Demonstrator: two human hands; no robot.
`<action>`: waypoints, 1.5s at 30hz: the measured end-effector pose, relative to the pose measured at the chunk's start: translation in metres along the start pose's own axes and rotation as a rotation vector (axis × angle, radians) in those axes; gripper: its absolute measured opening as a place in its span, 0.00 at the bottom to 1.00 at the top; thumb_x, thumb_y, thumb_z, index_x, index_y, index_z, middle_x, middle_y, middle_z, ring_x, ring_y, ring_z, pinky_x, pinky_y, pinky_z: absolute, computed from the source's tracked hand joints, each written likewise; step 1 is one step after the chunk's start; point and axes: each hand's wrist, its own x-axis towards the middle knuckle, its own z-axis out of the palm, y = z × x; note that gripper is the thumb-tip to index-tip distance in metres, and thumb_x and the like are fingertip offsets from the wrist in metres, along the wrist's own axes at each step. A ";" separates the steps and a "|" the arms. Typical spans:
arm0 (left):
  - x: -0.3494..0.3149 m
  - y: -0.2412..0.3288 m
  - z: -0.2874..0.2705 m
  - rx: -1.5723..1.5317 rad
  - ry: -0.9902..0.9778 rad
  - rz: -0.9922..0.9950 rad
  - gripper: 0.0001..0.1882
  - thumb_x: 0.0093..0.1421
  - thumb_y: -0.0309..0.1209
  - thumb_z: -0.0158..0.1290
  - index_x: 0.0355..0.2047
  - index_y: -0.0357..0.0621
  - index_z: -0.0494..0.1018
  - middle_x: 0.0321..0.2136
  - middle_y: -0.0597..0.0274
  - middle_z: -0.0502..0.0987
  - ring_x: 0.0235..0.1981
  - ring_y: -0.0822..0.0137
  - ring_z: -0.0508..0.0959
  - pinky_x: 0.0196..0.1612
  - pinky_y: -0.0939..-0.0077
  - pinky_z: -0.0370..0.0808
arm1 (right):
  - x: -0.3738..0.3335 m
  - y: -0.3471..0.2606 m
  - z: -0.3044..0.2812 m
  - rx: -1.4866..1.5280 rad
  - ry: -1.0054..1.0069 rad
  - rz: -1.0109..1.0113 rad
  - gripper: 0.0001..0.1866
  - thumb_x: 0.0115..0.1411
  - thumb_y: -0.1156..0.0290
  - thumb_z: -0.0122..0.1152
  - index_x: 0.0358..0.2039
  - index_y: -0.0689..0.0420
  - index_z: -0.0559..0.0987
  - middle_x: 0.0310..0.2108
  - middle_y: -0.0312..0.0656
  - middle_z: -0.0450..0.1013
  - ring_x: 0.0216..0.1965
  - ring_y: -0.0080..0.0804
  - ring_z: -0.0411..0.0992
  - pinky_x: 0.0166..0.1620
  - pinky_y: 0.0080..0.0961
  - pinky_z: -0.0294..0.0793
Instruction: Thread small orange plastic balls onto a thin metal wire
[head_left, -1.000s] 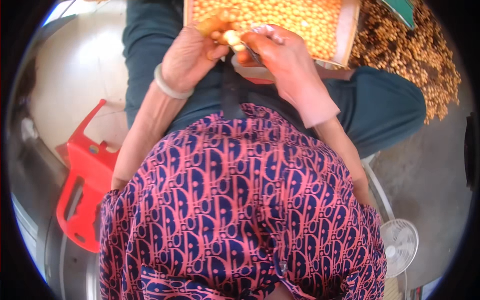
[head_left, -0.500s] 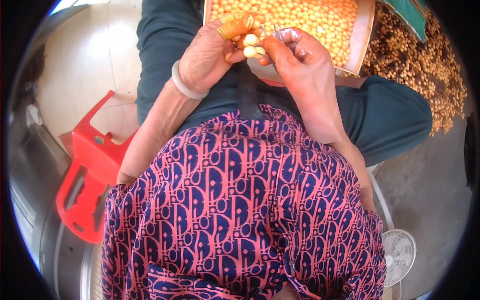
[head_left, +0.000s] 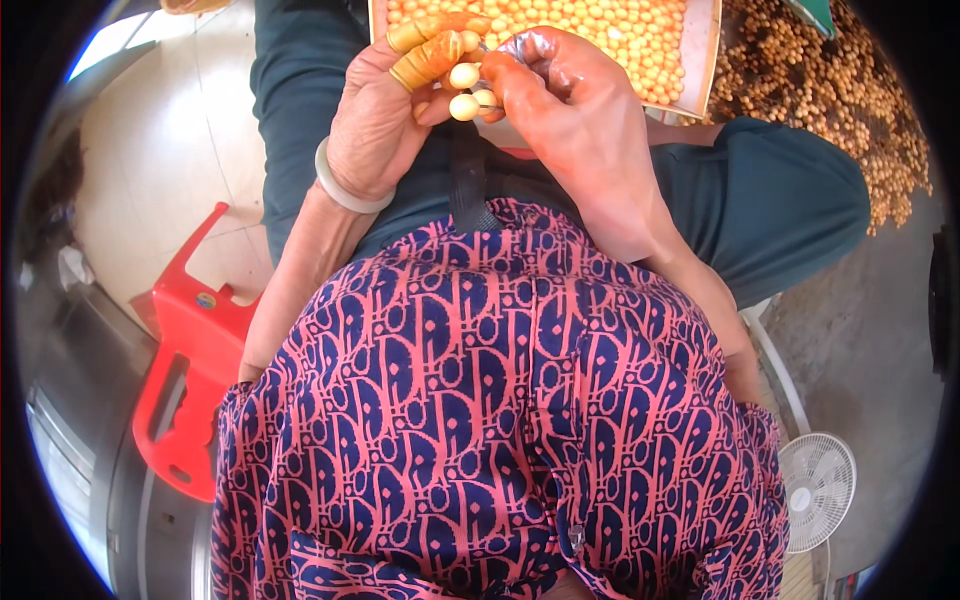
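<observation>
My left hand [head_left: 375, 130] is closed on several small, round, pale-yellow longans [head_left: 464, 107]. They sit bunched at its fingertips, over the near edge of the tray. Yellow-orange finger covers [head_left: 428, 60] wrap two of its fingers, and a pale bangle [head_left: 345, 185] circles the wrist. Right against the fruit, my right hand [head_left: 590, 130] is closed in a pinch, thumb against forefinger. Something shiny and silvery [head_left: 530, 44] shows at its forefinger; whether it is a wrap or a tool I cannot tell. What the pinch holds is hidden.
Beyond my hands, a pale-rimmed tray [head_left: 704, 60] is full of loose yellow longans. At the far right lies a heap of brownish longans on stems [head_left: 830, 110]. A red plastic stool [head_left: 195, 320] stands to my left, and a white fan [head_left: 818, 492] at the lower right.
Both hands, the tray and the heap appear shifted left and upward as the view moves. The pinch stays at the longans, which now show a little more plainly.
</observation>
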 end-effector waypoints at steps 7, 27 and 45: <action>0.000 0.011 0.024 0.091 -0.028 0.010 0.07 0.62 0.23 0.46 0.40 0.35 0.70 0.27 0.58 0.75 0.20 0.72 0.73 0.22 0.85 0.70 | -0.006 -0.016 -0.004 0.216 -0.085 0.121 0.06 0.60 0.72 0.54 0.29 0.60 0.74 0.21 0.29 0.68 0.22 0.09 0.62 0.24 0.11 0.62; -0.007 0.007 0.026 0.104 -0.085 0.165 0.07 0.62 0.21 0.47 0.39 0.33 0.70 0.23 0.57 0.74 0.18 0.72 0.73 0.21 0.85 0.72 | -0.008 -0.013 0.005 0.254 -0.094 0.051 0.04 0.59 0.76 0.52 0.29 0.61 0.74 0.23 0.33 0.72 0.25 0.13 0.68 0.27 0.12 0.68; -0.010 0.002 0.017 0.283 -0.024 0.199 0.08 0.61 0.19 0.47 0.40 0.34 0.72 0.30 0.58 0.77 0.20 0.76 0.73 0.24 0.87 0.72 | -0.005 -0.001 0.013 0.047 0.025 -0.102 0.07 0.55 0.74 0.54 0.22 0.61 0.71 0.16 0.37 0.65 0.18 0.22 0.62 0.23 0.21 0.62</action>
